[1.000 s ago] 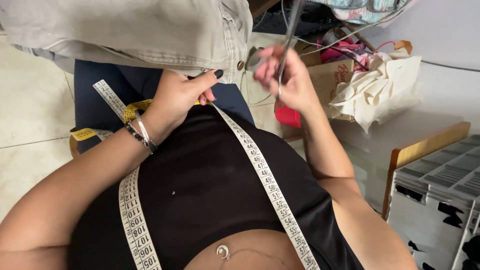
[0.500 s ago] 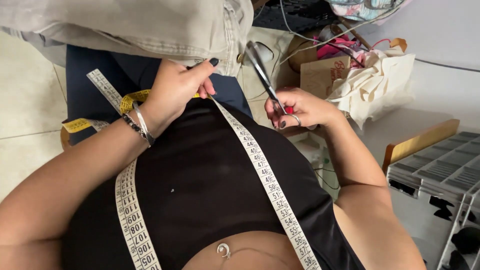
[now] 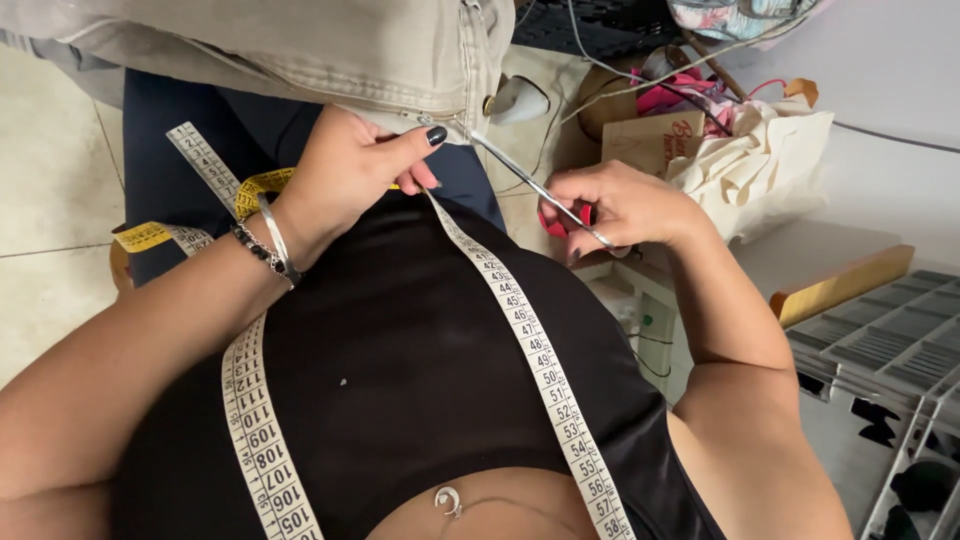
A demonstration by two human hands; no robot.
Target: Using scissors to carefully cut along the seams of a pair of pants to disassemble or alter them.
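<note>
Left hand (image 3: 345, 175): fingers curled, gripping the lower edge of the beige garment (image 3: 300, 45) near its zip. The thumb, with a dark-painted nail, lies extended along the hem towards the scissor tips. Bracelets sit on the wrist.

Right hand (image 3: 615, 210): closed around the red handles of the scissors (image 3: 530, 185), fingers through the loops and knuckles uppermost. The handles are mostly hidden by the fingers.

Scissors: metal blades, slim and bright, red handles. The long axis runs diagonally from the right hand at lower right up to the tips at upper left. The tips point at the garment edge, just beside the left thumb and the zip. The blades appear nearly closed; whether they have cloth between them cannot be told.

Garment: heavy beige cloth with stitched seams, a metal zip and a button at the corner. It hangs across the top of the view, over dark blue cloth (image 3: 180, 150).

Tape measure (image 3: 530, 350): white, draped round the neck, both ends running down the black top (image 3: 400, 360). A yellow length lies under the left wrist.

To the right: a cream bag (image 3: 760, 165), a cardboard box (image 3: 650, 140) and grey crates (image 3: 890, 340).
</note>
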